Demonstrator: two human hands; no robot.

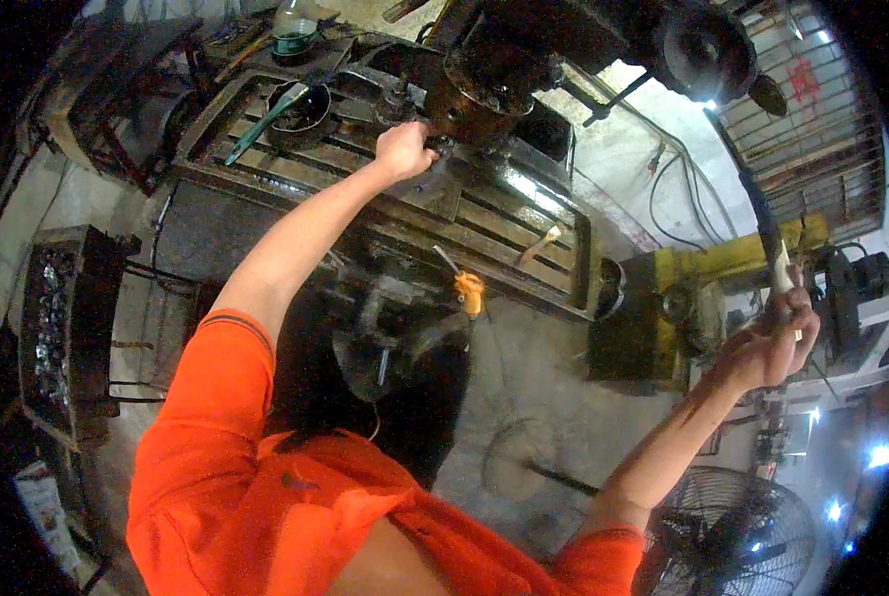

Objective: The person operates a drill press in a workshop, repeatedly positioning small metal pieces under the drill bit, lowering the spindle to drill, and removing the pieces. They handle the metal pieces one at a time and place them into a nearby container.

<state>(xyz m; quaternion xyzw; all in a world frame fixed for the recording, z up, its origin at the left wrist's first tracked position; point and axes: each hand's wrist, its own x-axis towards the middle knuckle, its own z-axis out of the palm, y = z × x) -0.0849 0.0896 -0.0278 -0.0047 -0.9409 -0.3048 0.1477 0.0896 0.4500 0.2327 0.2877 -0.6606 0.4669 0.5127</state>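
Note:
My left hand (405,151) is closed at the far side of the slotted metal machine table (395,221), against a dark metal part. What its fingers grip is hidden. Just beyond it stands a rusty round metal piece (476,111) below the dark machine head (524,50). Out to the right, my right hand (774,340) wraps round the pale grip of a long dark lever (757,194), which runs up to the machine. A teal-handled brush (256,131) lies across a black pan (303,107) left of my left hand.
A small brush (540,244) lies on the table's right half. An orange-yellow tool (468,290) is at its near edge. A bottle (295,30) stands at the back. On the left is a bin of metal bits (49,318); on the right, a yellow machine (638,318) and a fan (733,536).

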